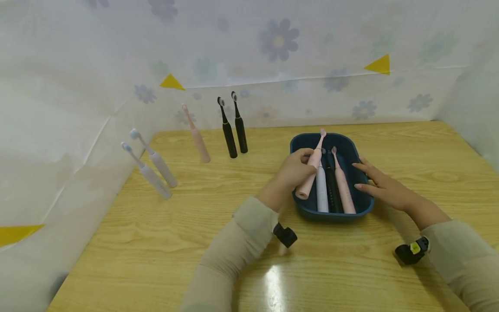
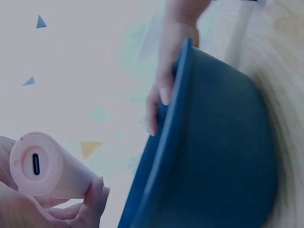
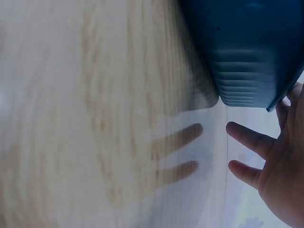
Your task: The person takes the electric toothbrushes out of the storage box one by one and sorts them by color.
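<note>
My left hand point(image 1: 298, 169) grips a pink electric toothbrush point(image 1: 305, 187) by its handle, over the left side of a dark blue bin point(image 1: 331, 216). In the left wrist view, the handle's base point(image 2: 29, 156) faces the camera, showing a slot-shaped port. The brush head points toward the far rim. Inside the bin lie a white toothbrush point(image 1: 322, 190), a black toothbrush point(image 1: 332, 188) and another pink toothbrush point(image 1: 345, 190), side by side. My right hand point(image 1: 383, 188) rests at the right rim, with thumb and a finger reaching over it; other fingers point(image 3: 251, 140) extend straight outside.
Two pale toothbrushes point(image 1: 156, 182) stand upright on the wooden table point(image 1: 187, 234) at the left. Behind them stand a pink toothbrush point(image 1: 199, 145) and two black toothbrushes point(image 1: 230, 141). A flower-patterned sheet point(image 1: 241, 56) hangs along the back.
</note>
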Motion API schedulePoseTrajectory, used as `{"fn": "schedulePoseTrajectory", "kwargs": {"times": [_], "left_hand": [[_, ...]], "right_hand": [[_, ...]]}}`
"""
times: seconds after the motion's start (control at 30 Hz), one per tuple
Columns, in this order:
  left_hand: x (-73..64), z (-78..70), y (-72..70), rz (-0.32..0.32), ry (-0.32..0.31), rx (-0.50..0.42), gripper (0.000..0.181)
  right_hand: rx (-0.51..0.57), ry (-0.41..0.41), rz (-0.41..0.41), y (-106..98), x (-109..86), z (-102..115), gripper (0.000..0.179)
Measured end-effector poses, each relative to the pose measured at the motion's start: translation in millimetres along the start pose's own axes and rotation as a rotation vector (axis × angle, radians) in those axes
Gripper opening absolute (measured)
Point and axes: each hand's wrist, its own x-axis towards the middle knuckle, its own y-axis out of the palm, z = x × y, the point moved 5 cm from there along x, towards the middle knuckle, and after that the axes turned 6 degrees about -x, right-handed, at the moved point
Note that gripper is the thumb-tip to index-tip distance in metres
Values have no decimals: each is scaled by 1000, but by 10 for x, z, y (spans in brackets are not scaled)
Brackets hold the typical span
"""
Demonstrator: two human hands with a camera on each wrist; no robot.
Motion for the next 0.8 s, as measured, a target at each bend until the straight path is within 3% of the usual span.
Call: {"fn": "schedulePoseTrajectory", "kwargs": {"times": [0.17,0.47,0.8], "left_hand": [[-56,-46,-100,41,-2,-98,47],[-145,-103,-203,121,38,-388,54],[-254,-151,-323,157,157,-520,57]], "right_hand": [[4,-7,8,-3,0,-2,66],[6,-18,6,-1,-4,-14,65],[-18,-17,5,-10,-4,14,65]]}}
